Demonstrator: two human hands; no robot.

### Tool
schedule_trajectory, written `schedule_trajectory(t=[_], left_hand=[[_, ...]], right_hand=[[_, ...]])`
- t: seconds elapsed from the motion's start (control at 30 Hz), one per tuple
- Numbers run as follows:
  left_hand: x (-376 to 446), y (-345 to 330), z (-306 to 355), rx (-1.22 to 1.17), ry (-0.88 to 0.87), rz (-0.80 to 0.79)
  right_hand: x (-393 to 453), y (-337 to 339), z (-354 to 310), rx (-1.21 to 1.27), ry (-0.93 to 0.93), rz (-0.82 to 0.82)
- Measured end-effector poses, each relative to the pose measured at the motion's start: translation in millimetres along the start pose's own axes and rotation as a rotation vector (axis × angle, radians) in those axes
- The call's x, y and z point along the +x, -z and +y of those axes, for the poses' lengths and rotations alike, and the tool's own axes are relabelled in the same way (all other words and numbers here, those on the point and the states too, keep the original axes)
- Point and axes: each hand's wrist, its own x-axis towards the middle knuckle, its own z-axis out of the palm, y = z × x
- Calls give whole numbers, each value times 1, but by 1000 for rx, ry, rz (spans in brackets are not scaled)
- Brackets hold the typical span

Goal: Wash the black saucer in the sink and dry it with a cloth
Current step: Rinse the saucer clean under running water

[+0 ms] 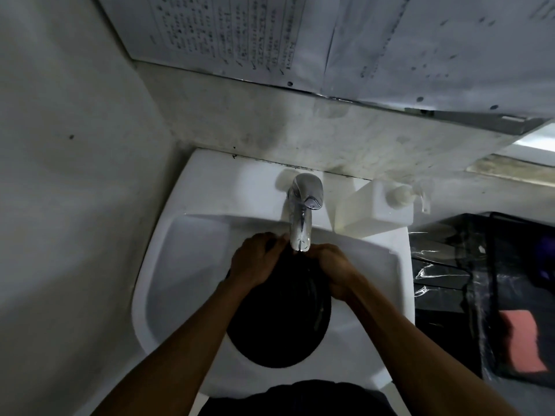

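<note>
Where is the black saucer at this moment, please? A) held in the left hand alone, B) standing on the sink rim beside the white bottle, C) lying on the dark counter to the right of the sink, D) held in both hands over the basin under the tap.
D: the saucer is over the sink basin, under the tap, with the left hand and right hand gripping its far edge.

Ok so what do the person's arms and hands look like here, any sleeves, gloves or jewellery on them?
Both forearms are bare all the way to the frame's lower edge, with no sleeves in sight. The left hand and the right hand wear no gloves, and no watch, bracelet or ring shows, though the picture is dim and the fingers are partly hidden. A dark garment covers the torso at the bottom edge.
</note>
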Motion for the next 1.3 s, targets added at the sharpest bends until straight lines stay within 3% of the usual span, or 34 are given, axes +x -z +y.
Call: schedule_trajectory(t=[0.1, 0.3, 0.4, 0.57, 0.63, 0.7, 0.8, 0.9, 1.0, 1.13, 1.3], left_hand=[[9, 9, -14, -69, 182, -18], [4, 23, -57, -574, 586, 232], [-7, 18, -70, -836, 742, 280], [-19, 0, -80, -977, 822, 262], [-21, -7, -83, -910, 828, 255], [-24, -9, -77, -691, 750, 282], [-27, -6, -46, -262, 430, 374], [-23, -2, -8, 72, 87, 250], [-8, 3, 9, 265, -34, 178], [7, 15, 7, 51, 37, 212], [2, 18, -27, -532, 382, 209]], right_hand=[[1, -3, -1, -97, 22, -33], [3, -1, -10, -206, 146, -62], [4, 10, -6, -111, 131, -127], [2, 23, 6, 135, 69, -342], [1, 26, 8, 149, 41, -380], [1, 26, 9, 136, 44, -357], [2, 14, 8, 53, 70, -244], [2, -4, 6, -41, 95, -180], [1, -17, 1, -49, 110, -110], [-1, -19, -5, -75, 153, -83], [-2, 8, -3, -240, 206, -96]])
